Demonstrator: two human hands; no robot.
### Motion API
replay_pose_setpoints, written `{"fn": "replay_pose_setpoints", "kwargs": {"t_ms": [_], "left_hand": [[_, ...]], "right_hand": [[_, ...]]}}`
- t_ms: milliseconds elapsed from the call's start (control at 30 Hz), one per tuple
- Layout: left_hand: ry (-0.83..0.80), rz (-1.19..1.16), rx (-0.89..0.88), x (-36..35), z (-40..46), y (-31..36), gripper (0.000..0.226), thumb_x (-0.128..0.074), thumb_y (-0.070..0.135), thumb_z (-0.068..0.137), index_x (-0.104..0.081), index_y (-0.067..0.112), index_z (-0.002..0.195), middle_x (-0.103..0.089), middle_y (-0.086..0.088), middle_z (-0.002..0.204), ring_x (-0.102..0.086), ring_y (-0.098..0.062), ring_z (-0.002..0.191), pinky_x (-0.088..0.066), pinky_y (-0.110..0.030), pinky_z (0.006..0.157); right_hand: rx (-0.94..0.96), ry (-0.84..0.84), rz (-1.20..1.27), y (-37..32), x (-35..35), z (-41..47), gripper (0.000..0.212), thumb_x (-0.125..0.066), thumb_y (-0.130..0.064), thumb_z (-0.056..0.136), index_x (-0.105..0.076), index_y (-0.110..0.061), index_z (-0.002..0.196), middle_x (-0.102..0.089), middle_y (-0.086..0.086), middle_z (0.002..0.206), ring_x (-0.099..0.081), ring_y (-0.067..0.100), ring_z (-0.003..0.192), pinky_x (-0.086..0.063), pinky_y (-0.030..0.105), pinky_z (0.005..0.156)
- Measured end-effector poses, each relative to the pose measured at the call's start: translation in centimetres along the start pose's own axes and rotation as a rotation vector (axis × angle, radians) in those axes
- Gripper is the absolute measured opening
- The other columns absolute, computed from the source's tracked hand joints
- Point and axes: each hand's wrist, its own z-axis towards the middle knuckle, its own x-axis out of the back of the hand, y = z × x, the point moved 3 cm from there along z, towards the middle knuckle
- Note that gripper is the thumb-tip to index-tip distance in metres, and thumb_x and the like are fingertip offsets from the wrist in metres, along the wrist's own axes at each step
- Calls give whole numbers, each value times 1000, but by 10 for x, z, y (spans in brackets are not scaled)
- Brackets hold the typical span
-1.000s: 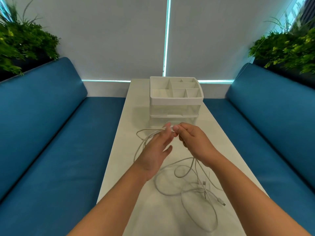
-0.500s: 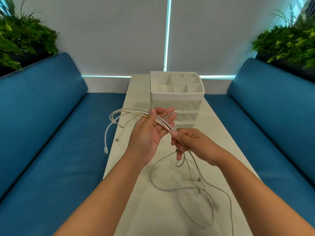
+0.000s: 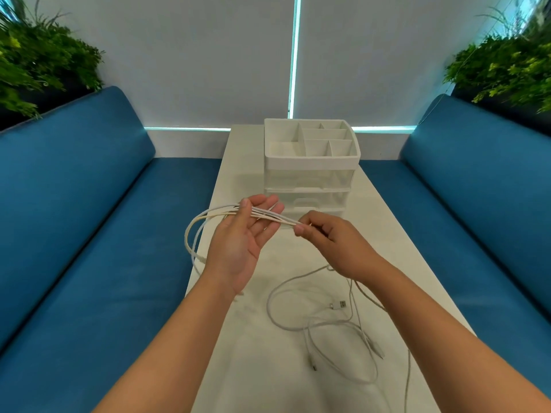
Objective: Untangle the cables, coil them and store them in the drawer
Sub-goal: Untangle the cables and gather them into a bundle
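Note:
Several white cables (image 3: 274, 219) run as a bundle across my left hand (image 3: 241, 245), which is palm up with the thumb pressing the strands onto the fingers. My right hand (image 3: 331, 242) pinches the same bundle just to the right. From the left hand the strands loop down over the table's left edge (image 3: 190, 242). More loose cable (image 3: 337, 323) with plugs lies tangled on the white table (image 3: 268, 368) below my right wrist. A white organiser (image 3: 310, 162) with clear drawers (image 3: 307, 201) stands behind my hands; the drawers look closed.
Blue sofa seats (image 3: 89, 263) run along both sides of the narrow table. Green plants (image 3: 38, 64) stand behind the backrests at both far corners. A white blind covers the wall at the table's far end.
Both hands lifted the cable bundle off the table. My left hand turned palm up with the strands across it, and my right hand slid right along them, pulling more cable up.

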Motion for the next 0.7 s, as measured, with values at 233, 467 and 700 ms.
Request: {"fn": "replay_pose_setpoints", "kwargs": {"t_ms": [233,467,700], "left_hand": [[72,-64,4,2,-2,-8,33,-33,23,107,-57,3,114,-72,-13,114,-68,-23,109,-57,-30,88],[38,-135,-35,-2,3,5,31,-32,23,107,-56,4,113,-73,-10,113,-68,-21,109,-58,-27,85],[5,-128,16,3,-5,-1,32,-32,20,107,-56,3,118,-70,-13,118,-67,-23,112,-55,-32,93]], "right_hand": [[-87,-79,-97,3,3,3,33,-49,-49,94,-58,-26,74,-47,-7,58,-44,12,57,-39,33,60],[-105,-93,476,-5,10,1,19,-61,-27,92,-77,-16,95,-62,-2,68,-52,8,60,-46,16,62],[-134,-105,435,6,7,1,11,-69,-16,87,-74,-7,90,-65,-4,71,-53,7,59,-46,18,60]]}}
